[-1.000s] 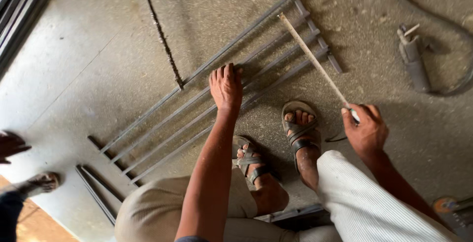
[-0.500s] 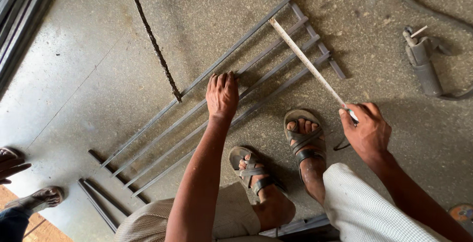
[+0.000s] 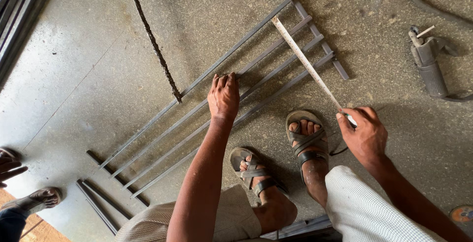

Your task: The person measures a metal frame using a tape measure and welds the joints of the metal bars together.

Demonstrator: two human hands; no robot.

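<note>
Person crouches over a concrete floor (image 3: 88, 50), sandalled feet set apart.

Metal bar frame (image 3: 217, 104): several long thin bars lying flat and parallel on the floor, running diagonally from lower left to upper right, joined by a cross bar (image 3: 315, 30) at the far end. Looks like steel — stiff, fairly heavy for its thinness, edges probably hard; best taken by a long bar near mid-length or at the cross bar, so it lifts level.

Left hand (image 3: 224, 96): palm down, fingers together and curled over the second bar near mid-length, pressing on it rather than clamped around it.

Right hand (image 3: 362, 133): closed on the near end of a pale measuring tape (image 3: 305, 62). The tape blade runs from this hand up and left across the bars, toward the cross bar end. Thin, springy, light; likely to buckle if unsupported.

Frame lies directly in front of the feet, under the left hand, left of the right hand.

Nearby: loose short bars (image 3: 103, 192) at lower left; a grey power tool with cable (image 3: 431, 67) at right; another person's sandalled foot (image 3: 34, 200) at the left edge.
</note>
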